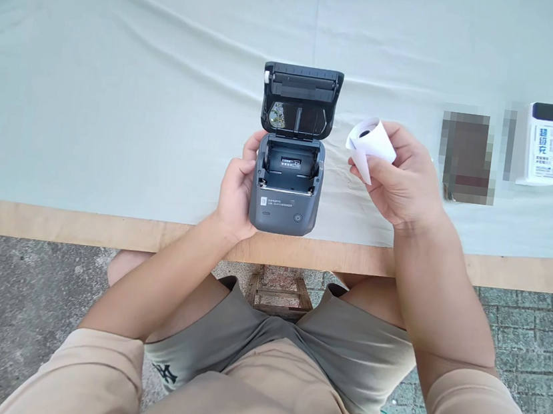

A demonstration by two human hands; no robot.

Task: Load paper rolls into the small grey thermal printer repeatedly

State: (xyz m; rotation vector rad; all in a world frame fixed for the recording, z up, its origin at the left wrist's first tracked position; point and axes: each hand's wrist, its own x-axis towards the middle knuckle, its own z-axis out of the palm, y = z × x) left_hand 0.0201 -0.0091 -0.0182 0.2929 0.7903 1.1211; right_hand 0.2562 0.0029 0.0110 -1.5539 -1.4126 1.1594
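Standing open, lid tipped up: dark grey printer (285, 201) at the near edge of the surface (179, 94); can't tell if it's resting there or lifted. Left grip (236, 192) is closed round its left side. Right grip (406, 172) has a white paper roll (382, 143) pinched, loose tail hanging down, just right of the printer, not touching it. Farther right, a blurred brown item (467, 153), then a white box (548, 153) with black top. Pale cloth (127, 148) underneath, bare wood strip (72, 226) nearest the person.
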